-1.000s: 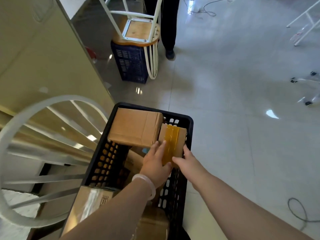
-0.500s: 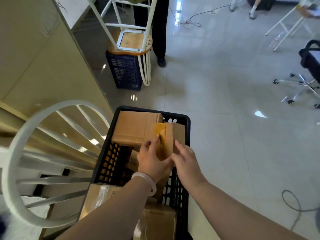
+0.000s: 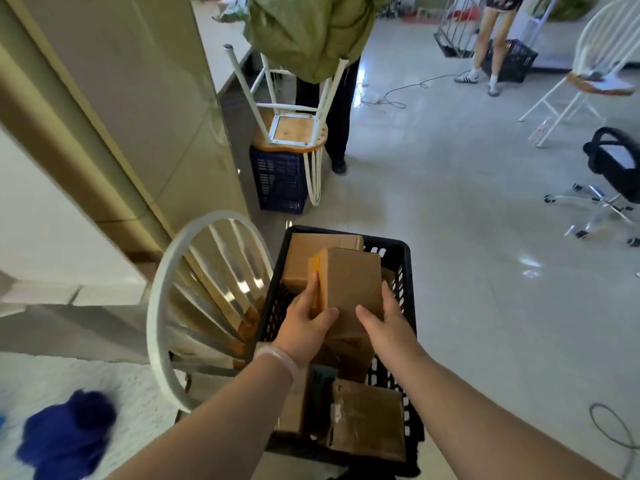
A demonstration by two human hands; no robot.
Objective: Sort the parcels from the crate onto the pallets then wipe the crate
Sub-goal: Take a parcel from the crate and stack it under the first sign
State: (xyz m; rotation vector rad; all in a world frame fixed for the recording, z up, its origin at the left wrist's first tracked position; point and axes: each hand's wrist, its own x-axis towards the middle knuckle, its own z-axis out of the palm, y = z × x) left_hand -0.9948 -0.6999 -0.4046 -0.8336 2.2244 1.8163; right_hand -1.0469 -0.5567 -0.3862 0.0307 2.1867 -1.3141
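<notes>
Both hands have hold of one cardboard parcel [image 3: 349,282], raised just above the black crate [image 3: 406,259]. The left hand [image 3: 304,323] grips its taped yellow edge, fingers [image 3: 314,284] up that side and thumb across the front. The right hand [image 3: 384,323] clasps the opposite side. A larger parcel [image 3: 304,259] lies behind it in the crate and another parcel [image 3: 367,417] sits nearer the person. A white chair back [image 3: 162,306] stands just beside the crate.
</notes>
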